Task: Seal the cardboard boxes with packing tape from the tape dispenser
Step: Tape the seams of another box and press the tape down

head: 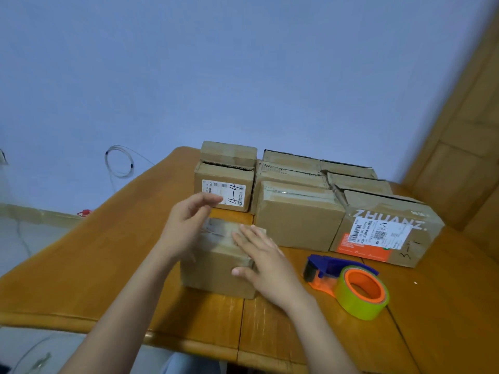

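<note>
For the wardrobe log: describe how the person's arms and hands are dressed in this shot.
Both forearms are bare as far as the frame shows; no sleeve is in view. The left hand and the right hand wear no gloves, and no rings, watch or wristband can be seen. Fingernails look short and unpainted, though the picture is somewhat blurred.

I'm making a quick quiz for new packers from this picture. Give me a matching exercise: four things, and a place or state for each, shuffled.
1. tape dispenser
2. small box
3. box marked 4-4
4. ZHUANZ box

A. under both hands
B. beneath another box
C. lying on the table, untouched
D. far right, orange patch

Pairs: 1-C, 2-A, 3-B, 4-D
</note>
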Available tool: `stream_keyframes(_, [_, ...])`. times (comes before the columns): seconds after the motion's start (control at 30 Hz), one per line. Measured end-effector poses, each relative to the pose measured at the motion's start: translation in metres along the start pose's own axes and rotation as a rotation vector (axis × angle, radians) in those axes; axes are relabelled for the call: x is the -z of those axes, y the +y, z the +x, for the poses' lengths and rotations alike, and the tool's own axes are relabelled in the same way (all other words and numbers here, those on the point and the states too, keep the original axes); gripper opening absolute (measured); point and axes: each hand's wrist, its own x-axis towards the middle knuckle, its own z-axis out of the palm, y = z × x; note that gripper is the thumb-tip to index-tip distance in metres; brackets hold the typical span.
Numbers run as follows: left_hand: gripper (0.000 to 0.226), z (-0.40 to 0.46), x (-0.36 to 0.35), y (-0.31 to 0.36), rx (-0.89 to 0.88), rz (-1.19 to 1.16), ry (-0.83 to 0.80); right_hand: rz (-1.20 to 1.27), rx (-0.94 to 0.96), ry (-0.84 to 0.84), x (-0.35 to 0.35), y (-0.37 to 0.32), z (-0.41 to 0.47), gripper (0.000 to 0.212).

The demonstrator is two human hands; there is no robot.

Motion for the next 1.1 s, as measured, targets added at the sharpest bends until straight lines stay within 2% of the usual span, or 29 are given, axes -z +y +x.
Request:
stream_keyframes(0.07, [0.028,-0.011,0.012,-0.011,-0.027,0.211,-0.047,0.004,-0.02,0.02,0.003,0.002,-0.005,0.07])
stream_keyframes(0.13, [0.051,-0.022,0.017,-0.018,-0.073,0.366,-0.169,0.022,-0.042,0.029,0.007,0.004,-0.009,0.069])
stream_keyframes(0.23, [0.076,-0.03,0.012,-0.019,-0.171,0.475,-0.306,0.003,-0.068,0.029,0.012,0.003,-0.015,0.068])
stream_keyframes(0.43, [0.098,-0.026,-0.003,-0.021,-0.207,0.573,-0.432,-0.097,-0.108,0.074,0.021,0.006,-0.022,0.064])
stream_keyframes(0.57, [0.098,-0.031,-0.007,-0.034,-0.2,0.545,-0.407,-0.107,-0.104,0.119,0.016,0.004,-0.024,0.062])
stream_keyframes(0.77, [0.079,-0.043,-0.004,-0.044,-0.217,0.516,-0.306,-0.102,-0.111,0.179,0.004,-0.007,-0.023,0.066])
stream_keyframes(0.93, [0.086,-0.04,0.0,-0.036,-0.192,0.593,-0.276,-0.065,-0.128,0.197,0.001,-0.011,-0.013,0.062])
stream_keyframes(1.1, [0.09,-0.032,0.005,-0.016,-0.18,0.799,-0.364,-0.054,-0.139,0.192,-0.002,-0.011,-0.008,0.061])
